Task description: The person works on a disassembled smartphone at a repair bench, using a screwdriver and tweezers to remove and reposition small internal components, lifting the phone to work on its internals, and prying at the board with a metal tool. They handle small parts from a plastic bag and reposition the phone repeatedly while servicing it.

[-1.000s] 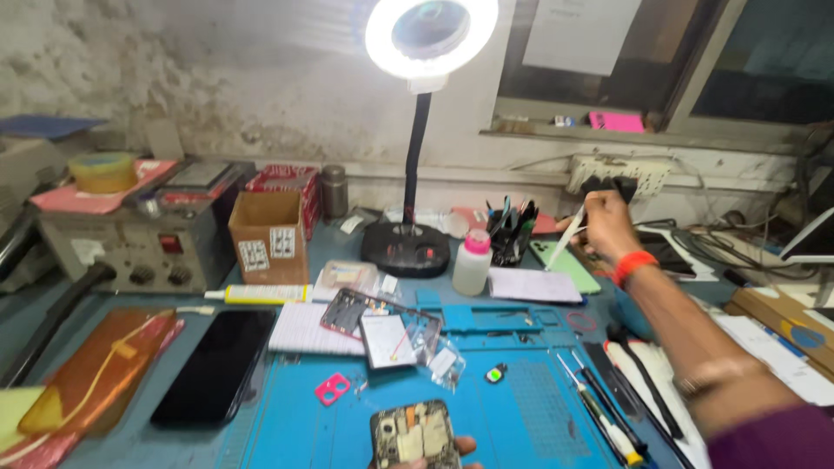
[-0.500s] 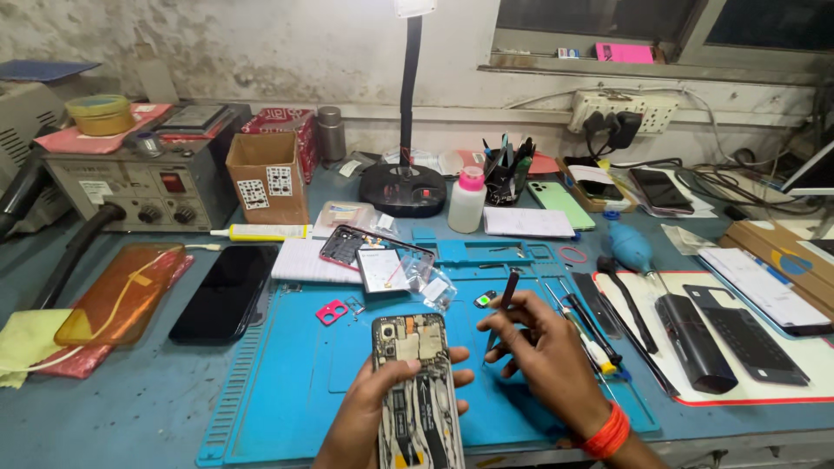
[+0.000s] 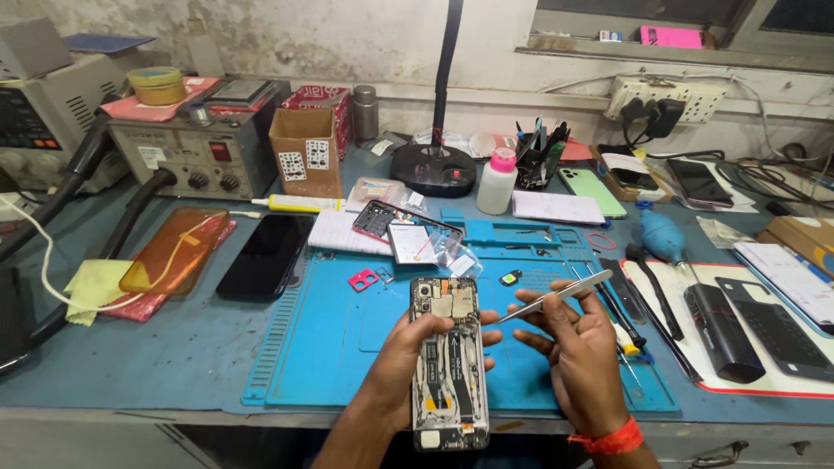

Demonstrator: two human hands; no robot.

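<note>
steel tweezers pinched in right hand; left hand grips opened phone. risk: tip slip scratches exposed board.

The workbench has a worn blue-grey top, and a pale drawer front shows under its near edge at six o'clock. Behind it, at twelve o'clock, rises a rough, stained plaster wall, mottled grey and white. At one o'clock a window sill runs across below a dark window frame. Below the sill, a white socket strip is fixed to the wall, with black plugs in it.
</note>
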